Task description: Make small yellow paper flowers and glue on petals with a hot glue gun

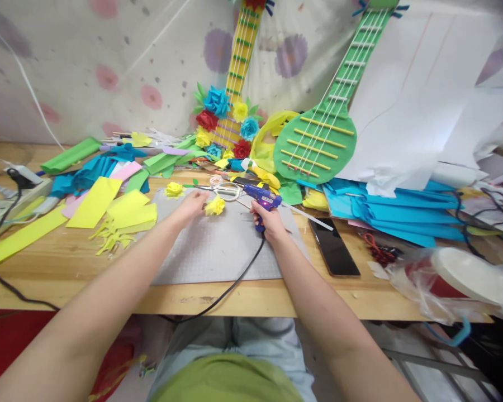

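My right hand (270, 221) grips the handle of a blue hot glue gun (262, 197), its nozzle pointing left toward a small yellow paper flower (215, 206). My left hand (191, 205) pinches that flower and holds it just above the grey cutting mat (218, 251). The gun's black cord (235, 279) runs down off the table edge. A second yellow paper flower (174, 189) lies on the mat's far left corner. Scissors (224, 191) with pale handles lie just behind the held flower.
A black phone (334, 247) lies right of the mat. Yellow, green and blue paper scraps (109, 204) cover the left. Two paper guitars, yellow (235, 84) and green (318, 139), lean on the wall. Blue paper stack (394, 215) and a bagged tape roll (465, 276) sit right. A power strip (12, 192) is far left.
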`<act>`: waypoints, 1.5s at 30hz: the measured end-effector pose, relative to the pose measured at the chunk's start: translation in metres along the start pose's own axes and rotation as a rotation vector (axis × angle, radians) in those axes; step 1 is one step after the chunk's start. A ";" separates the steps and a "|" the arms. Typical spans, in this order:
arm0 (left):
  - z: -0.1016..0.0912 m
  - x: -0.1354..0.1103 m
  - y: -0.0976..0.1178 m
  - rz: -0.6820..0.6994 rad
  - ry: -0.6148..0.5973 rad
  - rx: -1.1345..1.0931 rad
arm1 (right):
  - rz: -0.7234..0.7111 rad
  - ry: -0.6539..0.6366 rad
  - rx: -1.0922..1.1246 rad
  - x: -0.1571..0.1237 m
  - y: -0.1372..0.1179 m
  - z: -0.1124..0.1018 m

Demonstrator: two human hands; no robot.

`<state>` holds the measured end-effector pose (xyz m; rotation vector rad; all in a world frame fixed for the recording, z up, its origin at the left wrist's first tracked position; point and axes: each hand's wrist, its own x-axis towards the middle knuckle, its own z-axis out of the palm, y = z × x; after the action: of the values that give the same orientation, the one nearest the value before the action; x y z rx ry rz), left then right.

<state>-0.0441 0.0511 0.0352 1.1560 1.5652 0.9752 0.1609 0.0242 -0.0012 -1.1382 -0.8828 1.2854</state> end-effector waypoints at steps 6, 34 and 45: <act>0.009 -0.012 0.006 -0.270 -0.152 -0.420 | -0.024 -0.010 0.025 0.000 0.000 0.001; -0.062 0.032 -0.008 0.282 -0.173 1.084 | -0.048 0.021 0.009 0.002 0.003 -0.001; -0.061 0.034 -0.004 0.135 -0.211 1.192 | -0.054 0.011 -0.021 0.001 0.002 -0.001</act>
<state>-0.1080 0.0784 0.0399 2.0781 1.9155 -0.1382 0.1609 0.0249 -0.0038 -1.1293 -0.9147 1.2272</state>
